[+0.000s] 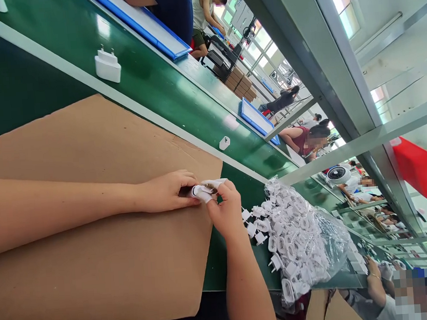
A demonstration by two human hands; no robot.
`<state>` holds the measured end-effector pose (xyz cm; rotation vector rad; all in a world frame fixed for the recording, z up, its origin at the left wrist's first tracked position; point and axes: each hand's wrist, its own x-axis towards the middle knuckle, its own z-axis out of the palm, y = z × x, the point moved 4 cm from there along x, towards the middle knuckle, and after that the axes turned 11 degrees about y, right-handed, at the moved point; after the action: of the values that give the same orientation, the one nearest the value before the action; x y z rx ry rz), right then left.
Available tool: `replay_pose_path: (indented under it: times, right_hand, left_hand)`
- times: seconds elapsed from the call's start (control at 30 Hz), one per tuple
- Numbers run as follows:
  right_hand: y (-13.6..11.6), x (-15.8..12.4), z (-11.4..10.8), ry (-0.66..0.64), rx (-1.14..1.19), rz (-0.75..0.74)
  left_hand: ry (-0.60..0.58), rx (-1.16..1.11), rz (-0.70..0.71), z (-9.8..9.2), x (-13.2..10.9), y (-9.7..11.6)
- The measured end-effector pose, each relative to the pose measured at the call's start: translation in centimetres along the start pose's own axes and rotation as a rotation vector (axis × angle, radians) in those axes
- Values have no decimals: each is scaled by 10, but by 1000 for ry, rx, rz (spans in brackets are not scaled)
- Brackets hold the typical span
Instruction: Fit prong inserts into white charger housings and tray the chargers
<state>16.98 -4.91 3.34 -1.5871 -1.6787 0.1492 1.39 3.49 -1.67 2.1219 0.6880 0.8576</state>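
Note:
Above the cardboard's right edge, my two hands meet. My left hand [168, 190] reaches in from the left, its fingers closed round a small white charger housing [194, 192], mostly hidden by the fingers. My right hand [226, 208] comes up from below with thumb and finger pinched against the housing's end. White covers, seemingly finger cots, wrap those fingertips. A small dark or brownish bit shows between them, too small to name. Just right of my right hand lies a heap of white charger housings [295, 237], several with plug pins, partly in a clear plastic bag [335, 234].
A brown cardboard sheet [97, 275] covers the bench under my arms. Beyond a pale rail runs a green conveyor belt [158, 100] carrying a white plug charger [108, 65] and another white charger [224, 142]. Blue-rimmed trays [260, 120] line its far side. Co-workers sit along the line.

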Motion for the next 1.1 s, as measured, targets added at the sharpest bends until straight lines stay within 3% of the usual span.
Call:
replay_pose_path:
  times: [0.23,0.53,0.73,0.9,1.0,1.1]
  right_hand:
    - [1,2,2,24,-51,-112]
    - [-4,3,5,-51,-127,-170]
    - [-6,11,8,-90,-218,-78]
    - [-2,11,13,-34,-229,4]
    - [2,7,4,-4,-127,31]
    - [4,1,-29,70,-164,8]
  left_hand:
    - [14,-65,-13,-1,0,0]
    - [12,-71,-10,-1,0,0]
    - [11,-54,-32,-1,0,-1]
    - [5,-51,-20,0,0,2]
    - [-44,-14,-64,0,5,3]
    - [-7,47,-151,-4,27,-1]
